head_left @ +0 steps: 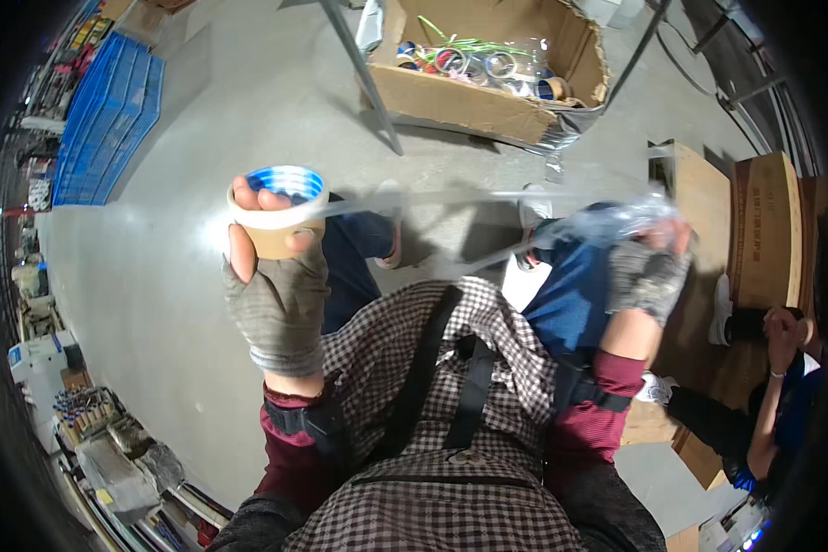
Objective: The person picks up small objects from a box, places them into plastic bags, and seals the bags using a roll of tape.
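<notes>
My left hand (283, 299), in a grey fingerless glove, is closed round a tape roll (271, 243) with a pale rim and a blue inner core. Some fingers reach inside the core, while the thumb presses on the tan outside. From the roll a clear strip of tape (460, 196) stretches across above my knees to my right hand (651, 271). That hand, gloved the same way, grips a bunched wad of clear tape (630, 216). Motion blurs the wad and the right fingertips.
An open cardboard box (469, 101) ahead holds tape cores, green strips and clear plastic scraps. Blue crates (110, 120) stack at far left, near cluttered shelving. Brown cartons (762, 230) stand on the right, where another person's hands (784, 336) show. Metal legs (363, 78) flank the box.
</notes>
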`<action>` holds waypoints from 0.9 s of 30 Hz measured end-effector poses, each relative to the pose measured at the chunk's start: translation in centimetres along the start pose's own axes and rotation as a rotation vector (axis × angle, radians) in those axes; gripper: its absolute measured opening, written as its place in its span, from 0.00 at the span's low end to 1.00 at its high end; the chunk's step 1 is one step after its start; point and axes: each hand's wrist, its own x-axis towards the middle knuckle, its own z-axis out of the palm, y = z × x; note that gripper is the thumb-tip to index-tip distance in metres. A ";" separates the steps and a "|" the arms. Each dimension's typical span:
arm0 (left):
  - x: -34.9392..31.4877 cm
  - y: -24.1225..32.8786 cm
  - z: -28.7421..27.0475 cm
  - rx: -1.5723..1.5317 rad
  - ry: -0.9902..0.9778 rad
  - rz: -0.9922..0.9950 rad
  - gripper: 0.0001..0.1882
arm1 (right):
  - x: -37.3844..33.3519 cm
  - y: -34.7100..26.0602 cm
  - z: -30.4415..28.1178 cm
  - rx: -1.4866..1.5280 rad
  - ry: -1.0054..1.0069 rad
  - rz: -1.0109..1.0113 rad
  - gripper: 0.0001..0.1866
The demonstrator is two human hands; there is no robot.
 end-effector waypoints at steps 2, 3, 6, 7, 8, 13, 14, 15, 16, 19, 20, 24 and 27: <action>0.1 0.6 -0.4 0.488 0.010 0.146 0.20 | 0.7 -1.7 0.4 0.251 0.142 -0.033 0.11; 0.1 0.6 -0.6 0.726 0.011 0.216 0.20 | 0.5 -1.7 1.0 0.190 0.144 -0.080 0.13; 0.4 0.1 -0.8 1.433 0.014 0.422 0.20 | -1.7 -0.7 4.0 0.015 0.007 -0.077 0.23; 0.4 -0.3 -0.6 1.430 0.007 0.422 0.20 | -2.4 -0.2 4.5 -0.039 -0.173 0.003 0.28; 0.3 -0.8 -0.2 1.114 -0.040 0.302 0.21 | -3.4 0.5 5.3 -0.200 -0.238 0.031 0.29; -1.5 -2.7 1.8 -0.049 -0.083 -0.177 0.25 | -7.4 4.0 11.4 -1.069 -0.577 0.179 0.35; -1.6 -3.1 2.1 -0.054 -0.085 -0.187 0.25 | -7.2 5.1 11.1 -1.137 -0.808 -0.098 0.34; -1.8 -3.6 2.3 -0.083 -0.153 -0.234 0.25 | -7.3 6.2 10.8 -1.189 -1.037 -0.385 0.33; -2.0 -4.0 2.4 -0.110 -0.222 -0.281 0.25 | -8.0 6.1 11.8 -1.185 -0.979 -0.279 0.24; -2.2 -4.4 2.4 -0.055 -0.221 -0.290 0.25 | -7.9 8.0 11.0 -0.929 -1.057 -0.133 0.28; -2.1 -4.6 2.4 -0.088 -0.248 -0.277 0.26 | -7.9 8.3 10.4 -1.028 -1.136 -0.169 0.21; -1.5 -3.5 2.1 -0.082 -0.186 -0.215 0.24 | -8.5 6.3 9.7 -0.979 -1.017 -0.093 0.12; -0.8 -2.8 0.8 -0.083 -0.156 -0.202 0.21 | -7.1 4.4 7.6 -0.448 -0.801 0.415 0.25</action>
